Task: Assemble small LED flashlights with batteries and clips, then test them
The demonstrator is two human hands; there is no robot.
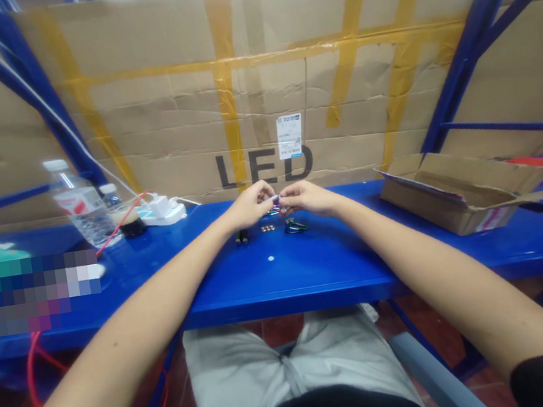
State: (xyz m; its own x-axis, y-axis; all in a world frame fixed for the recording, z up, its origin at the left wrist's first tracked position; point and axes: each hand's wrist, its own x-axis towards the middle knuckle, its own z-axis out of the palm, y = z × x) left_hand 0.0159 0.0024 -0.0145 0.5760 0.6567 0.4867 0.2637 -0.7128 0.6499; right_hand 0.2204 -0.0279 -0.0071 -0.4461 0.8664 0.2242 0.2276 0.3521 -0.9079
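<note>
My left hand (pixel 254 206) and my right hand (pixel 307 200) meet above the far part of the blue table, fingers pinched together. Between the fingertips is a small light-coloured piece (pixel 275 199), too small and blurred to name; both hands seem to grip it. Just below them lie some shiny thin pieces (pixel 273 210). Closer to me are a dark green carabiner-like clip (pixel 296 227), several small round metallic pieces (pixel 267 228) in rows, and small black pieces (pixel 240 237). A tiny white disc (pixel 271 258) sits alone in front of them.
An open cardboard box (pixel 453 205) stands at the right. On the left are a clear water bottle (pixel 83 206), a small bottle of dark liquid (pixel 126 217) and a white power strip (pixel 161 211) with cables. Behind the blue table (pixel 287 282) rises a large taped carton (pixel 164 124).
</note>
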